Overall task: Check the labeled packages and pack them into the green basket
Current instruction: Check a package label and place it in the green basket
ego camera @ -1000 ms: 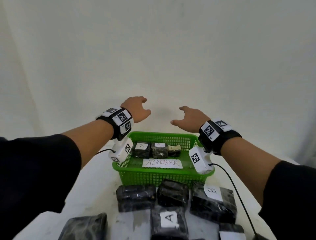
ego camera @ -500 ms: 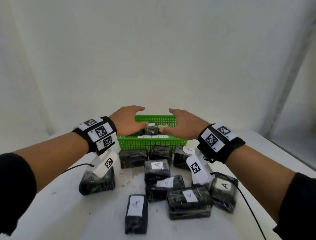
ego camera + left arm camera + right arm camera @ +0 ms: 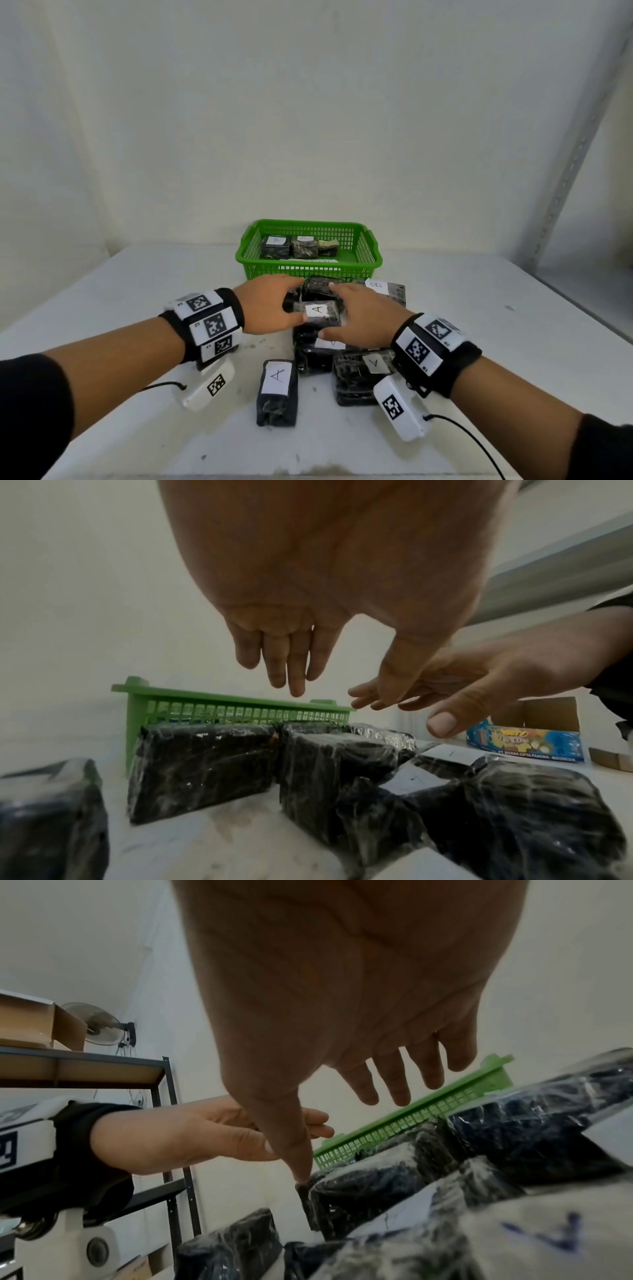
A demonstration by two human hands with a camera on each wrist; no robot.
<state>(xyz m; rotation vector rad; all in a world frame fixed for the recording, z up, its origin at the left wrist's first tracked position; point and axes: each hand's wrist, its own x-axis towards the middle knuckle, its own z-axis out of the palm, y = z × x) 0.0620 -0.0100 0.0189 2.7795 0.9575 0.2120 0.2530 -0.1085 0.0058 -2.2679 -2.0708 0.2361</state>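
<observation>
Handwritten "A" stands on the paper label of the package (image 3: 320,312) between the hands, and on the upright package (image 3: 276,390) nearer the camera. "B" labels one package (image 3: 385,291) beside the basket (image 3: 308,270) and another (image 3: 275,246) inside it

left hand (image 3: 270,305) fingers straight, spread | right hand (image 3: 363,317) same, palm down

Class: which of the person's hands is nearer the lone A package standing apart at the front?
Left. The left hand is up-left of that A package; the right hand is farther, up-right.
</observation>
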